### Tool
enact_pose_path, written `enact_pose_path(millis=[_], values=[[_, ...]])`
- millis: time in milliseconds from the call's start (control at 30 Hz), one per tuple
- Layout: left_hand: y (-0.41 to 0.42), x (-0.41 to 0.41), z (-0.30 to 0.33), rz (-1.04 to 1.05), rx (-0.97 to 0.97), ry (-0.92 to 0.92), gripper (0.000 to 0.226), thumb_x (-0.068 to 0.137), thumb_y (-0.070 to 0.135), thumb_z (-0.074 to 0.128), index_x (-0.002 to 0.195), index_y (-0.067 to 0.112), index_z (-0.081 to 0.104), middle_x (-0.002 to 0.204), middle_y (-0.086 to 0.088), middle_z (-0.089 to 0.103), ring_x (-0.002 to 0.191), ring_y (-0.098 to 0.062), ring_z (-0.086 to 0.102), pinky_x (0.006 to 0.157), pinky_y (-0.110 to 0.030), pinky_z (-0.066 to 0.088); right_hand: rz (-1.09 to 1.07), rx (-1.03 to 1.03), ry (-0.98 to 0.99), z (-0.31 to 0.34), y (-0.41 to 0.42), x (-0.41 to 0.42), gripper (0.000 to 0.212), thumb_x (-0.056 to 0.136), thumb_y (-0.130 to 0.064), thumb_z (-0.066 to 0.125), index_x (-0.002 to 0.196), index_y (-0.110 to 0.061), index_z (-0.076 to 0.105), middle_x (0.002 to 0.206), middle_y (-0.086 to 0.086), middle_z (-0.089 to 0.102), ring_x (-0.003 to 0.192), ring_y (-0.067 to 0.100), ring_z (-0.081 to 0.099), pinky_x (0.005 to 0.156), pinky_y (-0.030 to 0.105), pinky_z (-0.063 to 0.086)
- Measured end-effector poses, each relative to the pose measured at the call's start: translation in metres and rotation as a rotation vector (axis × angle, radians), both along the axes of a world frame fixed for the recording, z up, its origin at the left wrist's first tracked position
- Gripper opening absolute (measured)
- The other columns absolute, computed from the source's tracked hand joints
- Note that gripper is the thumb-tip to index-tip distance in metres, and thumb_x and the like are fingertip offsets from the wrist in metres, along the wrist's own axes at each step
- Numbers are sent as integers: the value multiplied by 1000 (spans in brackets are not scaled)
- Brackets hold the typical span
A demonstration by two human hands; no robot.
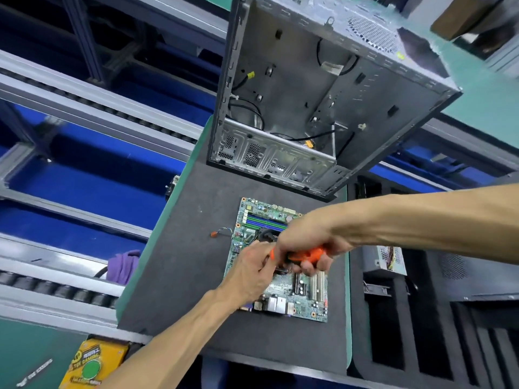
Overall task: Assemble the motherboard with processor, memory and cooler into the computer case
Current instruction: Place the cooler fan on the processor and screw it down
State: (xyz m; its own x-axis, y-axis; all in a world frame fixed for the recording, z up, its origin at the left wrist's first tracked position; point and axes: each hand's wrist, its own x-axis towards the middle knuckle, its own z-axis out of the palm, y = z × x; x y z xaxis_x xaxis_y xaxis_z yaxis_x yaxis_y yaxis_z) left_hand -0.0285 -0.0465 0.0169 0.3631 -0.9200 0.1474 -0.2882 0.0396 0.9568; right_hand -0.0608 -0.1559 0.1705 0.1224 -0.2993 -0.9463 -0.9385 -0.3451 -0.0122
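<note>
An orange-handled screwdriver is gripped in the curled fingers of the right hand over the middle of the motherboard. Its front end is pinched by the left hand. The board is laid flat on a dark mat, just before the open computer case, in which only loose cables are seen.

A dark grey foam mat covers the middle of a green work surface. At nine o'clock, a purple cloth lies beside grey conveyor rails with blue panels between them. At seven o'clock sits a yellow box with a green circle. At four o'clock, black foam trays show long slots.
</note>
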Motion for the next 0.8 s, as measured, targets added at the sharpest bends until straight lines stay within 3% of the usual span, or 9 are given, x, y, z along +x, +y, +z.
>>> enact_pose_path(millis=[67,200,267,333,400,500,600,700,800], values=[[-3,-1,-1,-14,14,-59,27,90,31,38,65,40,33,64,13,44,60,-5,37,59,-12,31,79,-43,-25,6,-2,2,26,100,-14,51,74,-11,54,49,0,55,38,13,47,45,23,41],[-5,-1,-5,-55,71,-86,20,88,38,57,79,24,46,73,7,45,68,-11,44,60,-22,40,247,-71,-57,28,-7,2,29,99,-18,54,70,-14,56,40,-7,50,30,10,43,38,13,39],[-4,3,-2,-77,36,-67,13,87,30,60,93,24,49,85,12,49,81,-11,50,70,-23,44,285,-87,-96,37,-14,-1,29,97,-22,58,69,-14,58,41,-8,49,32,11,43,39,14,39],[-2,13,4,-56,-11,-74,23,84,22,56,106,28,51,100,15,54,98,-15,54,85,-24,44,274,-113,-176,44,-23,-9,25,94,-25,60,72,-14,62,43,-7,50,35,13,44,40,16,41],[-2,25,10,-1,-18,-94,37,79,16,50,114,29,51,111,13,56,108,-16,53,95,-27,41,191,-109,-280,43,-33,-22,21,92,-27,60,78,-13,66,48,-5,53,39,14,46,41,18,43],[-10,39,19,92,-27,-97,41,78,5,47,114,24,54,111,10,60,108,-18,57,96,-37,45,-14,-58,-429,22,-42,-48,15,93,-24,59,85,-15,68,55,-4,58,45,13,49,43,20,45],[-24,43,27,116,-25,-70,40,82,4,45,116,22,55,108,7,62,108,-17,58,95,-29,45,-199,-65,-576,-17,-40,-76,13,91,-29,60,83,-20,62,55,-8,60,46,9,51,45,21,47],[-40,40,29,143,5,-78,44,85,0,48,123,21,54,114,6,61,110,-8,56,94,-18,42,-280,-159,-732,-60,-30,-106,22,81,-43,59,87,-22,59,52,-12,50,41,4,44,43,17,36],[-59,28,31,154,38,-113,45,89,-2,51,128,19,51,118,5,58,112,-6,54,91,-17,42,-501,-244,-901,-97,-18,-136,34,83,-55,56,96,-23,59,61,-13,50,53,6,44,52,21,36]])
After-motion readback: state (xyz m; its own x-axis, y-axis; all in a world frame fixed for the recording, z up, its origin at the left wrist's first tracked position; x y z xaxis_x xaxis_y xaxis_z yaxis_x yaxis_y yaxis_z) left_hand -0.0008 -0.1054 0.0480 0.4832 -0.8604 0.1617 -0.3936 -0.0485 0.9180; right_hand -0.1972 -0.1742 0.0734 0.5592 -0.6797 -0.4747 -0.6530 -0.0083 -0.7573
